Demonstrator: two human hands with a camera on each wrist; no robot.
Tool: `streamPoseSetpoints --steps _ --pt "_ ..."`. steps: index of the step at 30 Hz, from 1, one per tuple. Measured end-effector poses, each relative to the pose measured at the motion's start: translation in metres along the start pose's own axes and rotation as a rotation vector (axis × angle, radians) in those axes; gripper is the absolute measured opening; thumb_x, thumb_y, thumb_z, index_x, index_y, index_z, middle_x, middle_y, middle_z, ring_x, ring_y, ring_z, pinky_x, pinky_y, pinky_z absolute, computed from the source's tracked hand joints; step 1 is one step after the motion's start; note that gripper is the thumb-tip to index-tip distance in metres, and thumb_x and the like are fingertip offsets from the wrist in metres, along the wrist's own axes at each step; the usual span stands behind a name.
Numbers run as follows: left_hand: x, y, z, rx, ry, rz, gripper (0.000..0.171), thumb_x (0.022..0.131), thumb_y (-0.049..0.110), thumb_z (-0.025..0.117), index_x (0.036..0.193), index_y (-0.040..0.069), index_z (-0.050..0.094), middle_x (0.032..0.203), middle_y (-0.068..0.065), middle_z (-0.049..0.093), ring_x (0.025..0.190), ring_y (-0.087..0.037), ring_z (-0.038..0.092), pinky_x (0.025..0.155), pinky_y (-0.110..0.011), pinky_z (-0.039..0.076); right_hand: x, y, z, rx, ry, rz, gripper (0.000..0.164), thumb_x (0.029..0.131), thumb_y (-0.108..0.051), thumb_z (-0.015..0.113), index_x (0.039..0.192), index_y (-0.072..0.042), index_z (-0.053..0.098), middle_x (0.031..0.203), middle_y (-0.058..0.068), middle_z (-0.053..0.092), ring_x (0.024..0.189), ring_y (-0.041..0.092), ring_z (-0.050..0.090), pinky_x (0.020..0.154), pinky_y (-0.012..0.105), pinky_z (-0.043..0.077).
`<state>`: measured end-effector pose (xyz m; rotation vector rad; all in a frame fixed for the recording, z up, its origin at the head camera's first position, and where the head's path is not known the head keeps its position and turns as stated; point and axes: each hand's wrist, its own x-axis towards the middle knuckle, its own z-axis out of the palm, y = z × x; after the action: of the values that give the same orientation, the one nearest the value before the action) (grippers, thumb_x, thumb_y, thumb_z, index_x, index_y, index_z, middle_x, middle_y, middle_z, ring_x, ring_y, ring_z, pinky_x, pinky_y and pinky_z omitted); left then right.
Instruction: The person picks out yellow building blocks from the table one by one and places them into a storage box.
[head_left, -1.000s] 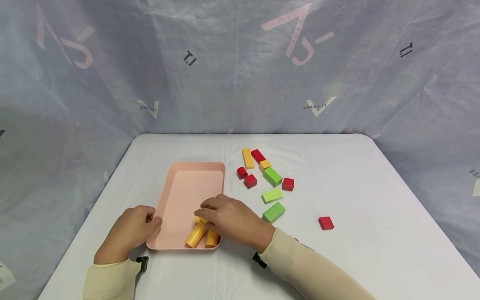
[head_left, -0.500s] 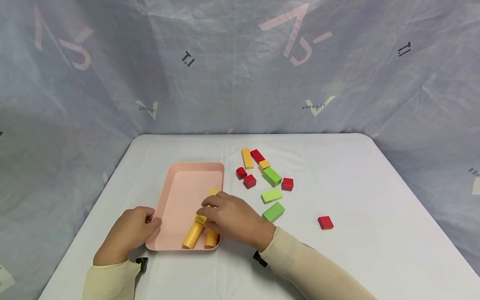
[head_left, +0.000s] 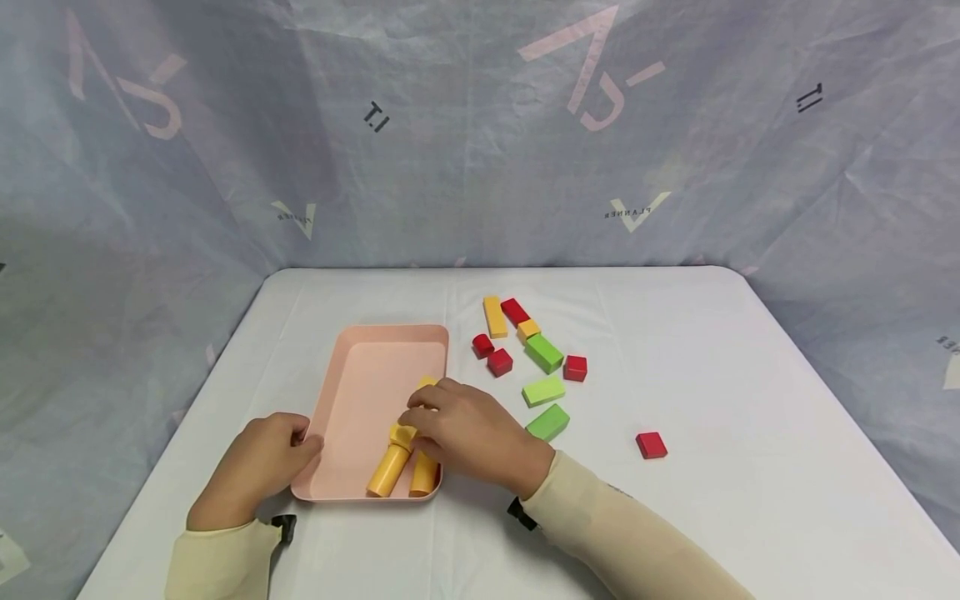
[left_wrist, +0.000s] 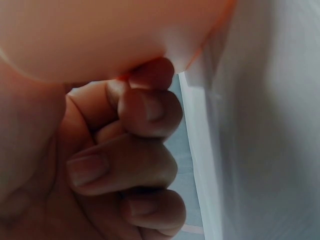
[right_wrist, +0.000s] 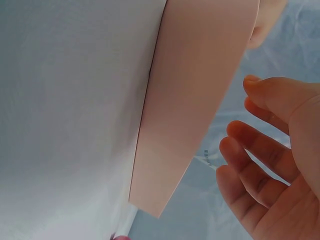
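A shallow pink tray (head_left: 367, 375) sits on the left half of the table. My left hand (head_left: 262, 458) grips its near left edge, thumb over the rim and fingers curled below, as the left wrist view shows against the tray wall (left_wrist: 100, 40). Above the tray's right side is my right hand (head_left: 468, 429); in the right wrist view its fingers (right_wrist: 260, 150) are loosely bent and spread, with nothing between them. Beneath it lie a yellow cylinder (head_left: 387, 472), another yellow piece (head_left: 423, 475) and a small yellow block (head_left: 403, 435). Part of one more yellow piece (head_left: 427, 382) shows behind the hand.
Right of the tray lie several loose blocks: a long yellow one (head_left: 495, 317), a red bar (head_left: 515, 312), green blocks (head_left: 544, 353), red cubes (head_left: 500, 362) and a red cylinder (head_left: 483, 346). A flat red block (head_left: 651, 445) lies apart. Grey cloth (head_left: 465, 167) hangs behind the table.
The right hand has shifted slightly right and away from the small yellow block. A yellow piece behind the hand has come into view, and the yellow cylinder has shifted a little. The left hand stays put.
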<state>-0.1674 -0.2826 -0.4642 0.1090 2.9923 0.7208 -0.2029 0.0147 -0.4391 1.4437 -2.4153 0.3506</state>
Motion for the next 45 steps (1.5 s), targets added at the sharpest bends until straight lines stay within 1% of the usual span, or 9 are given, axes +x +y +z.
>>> streamPoseSetpoints --steps 7,11,18,23,27,30,32,39,45 --pt "-0.001 -0.002 -0.002 0.010 0.016 0.005 0.032 0.081 0.016 0.059 0.055 0.015 0.039 0.048 0.005 0.032 0.043 -0.013 0.032 0.041 -0.028 0.025 0.003 0.001 -0.002 0.011 -0.007 0.003 0.029 0.081 -0.026 0.074 0.108 -0.020 0.067 0.106 -0.004 0.058 0.097 0.009 0.046 0.082 0.022 0.046" --pt "-0.002 -0.003 -0.002 0.011 0.021 0.005 0.033 0.081 0.016 0.059 0.055 0.015 0.039 0.048 0.005 0.032 0.042 -0.013 0.031 0.041 -0.028 0.025 0.004 0.003 -0.003 0.009 0.007 -0.002 0.028 0.080 -0.025 0.073 0.107 -0.019 0.067 0.104 -0.004 0.058 0.096 0.010 0.046 0.082 0.024 0.046" --pt "0.003 0.001 0.004 -0.006 0.028 0.036 0.036 0.080 0.015 0.060 0.054 0.016 0.036 0.047 0.006 0.028 0.042 -0.011 0.027 0.042 -0.027 0.023 -0.009 0.011 -0.008 0.036 0.029 0.033 0.028 0.081 -0.025 0.074 0.107 -0.018 0.066 0.106 -0.004 0.057 0.098 0.011 0.047 0.082 0.025 0.046" --pt "0.005 0.000 0.005 -0.016 0.032 0.034 0.036 0.080 0.016 0.060 0.054 0.016 0.036 0.047 0.006 0.028 0.042 -0.011 0.026 0.041 -0.027 0.023 -0.012 0.018 -0.011 0.053 0.043 0.074 0.033 0.080 -0.028 0.075 0.111 -0.018 0.066 0.107 -0.004 0.058 0.098 0.011 0.047 0.080 0.027 0.049" --pt "0.004 -0.001 0.004 -0.018 0.029 0.034 0.036 0.081 0.016 0.060 0.054 0.016 0.036 0.048 0.006 0.027 0.042 -0.011 0.025 0.041 -0.027 0.023 -0.012 0.026 -0.014 0.032 0.031 0.092 0.034 0.079 -0.029 0.075 0.110 -0.017 0.066 0.106 -0.003 0.059 0.096 0.011 0.048 0.078 0.028 0.050" --pt "0.001 -0.002 0.001 -0.025 0.013 0.006 0.035 0.081 0.015 0.059 0.055 0.016 0.036 0.048 0.005 0.028 0.042 -0.011 0.026 0.041 -0.027 0.023 -0.010 0.033 -0.016 0.016 0.024 0.091 0.032 0.079 -0.029 0.074 0.108 -0.016 0.066 0.105 -0.003 0.059 0.098 0.010 0.049 0.081 0.029 0.049" --pt "0.001 -0.002 0.002 -0.030 0.010 -0.003 0.035 0.081 0.015 0.059 0.055 0.016 0.037 0.048 0.005 0.028 0.042 -0.012 0.026 0.041 -0.027 0.023 -0.010 0.040 -0.017 0.004 0.015 0.099 0.032 0.079 -0.029 0.074 0.108 -0.017 0.066 0.106 -0.004 0.059 0.098 0.010 0.049 0.082 0.029 0.049" --pt "0.002 -0.001 0.001 -0.020 0.038 0.030 0.035 0.080 0.015 0.060 0.054 0.017 0.037 0.047 0.007 0.028 0.042 -0.011 0.027 0.041 -0.027 0.023 -0.012 0.062 -0.027 -0.066 0.003 0.164 0.034 0.080 -0.032 0.073 0.111 -0.020 0.065 0.107 -0.006 0.058 0.096 0.009 0.049 0.079 0.028 0.049" --pt "0.002 -0.002 0.002 -0.017 0.048 0.030 0.035 0.079 0.015 0.060 0.053 0.017 0.036 0.047 0.007 0.028 0.041 -0.011 0.027 0.041 -0.027 0.023 -0.014 0.076 -0.029 -0.110 -0.056 0.227 0.038 0.079 -0.039 0.074 0.112 -0.023 0.064 0.110 -0.006 0.058 0.100 0.009 0.049 0.082 0.027 0.049"
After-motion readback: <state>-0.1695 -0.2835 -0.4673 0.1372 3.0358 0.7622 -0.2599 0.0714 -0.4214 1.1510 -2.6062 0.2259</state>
